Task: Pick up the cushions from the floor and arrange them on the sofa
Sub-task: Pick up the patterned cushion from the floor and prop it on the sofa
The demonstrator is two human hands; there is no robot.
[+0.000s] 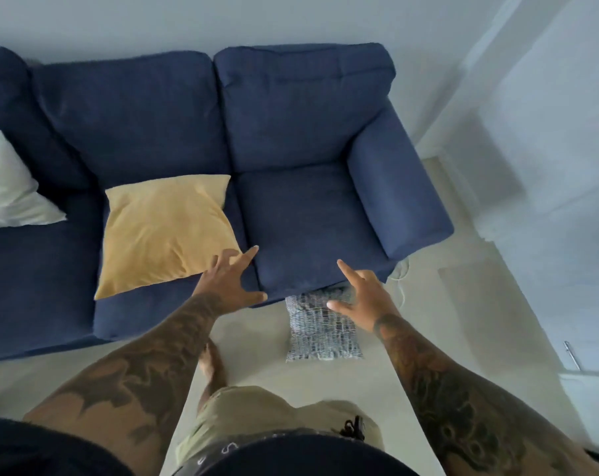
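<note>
Woven grey patterned cushion (322, 329) on floor, square yellow cushion (165, 231) on sofa (291, 132), both hands spread empty.

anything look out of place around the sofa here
Yes: the grey patterned cushion lies on the floor, its far end tucked under the sofa front. The yellow cushion lies flat and skewed on the seat rather than propped up.

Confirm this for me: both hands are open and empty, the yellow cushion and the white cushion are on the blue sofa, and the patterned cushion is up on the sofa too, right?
Not quite. The patterned cushion is on the floor against the blue sofa front, as the head view shows. The rest holds: left hand and right hand open and empty; yellow cushion and white cushion on the sofa.
</note>
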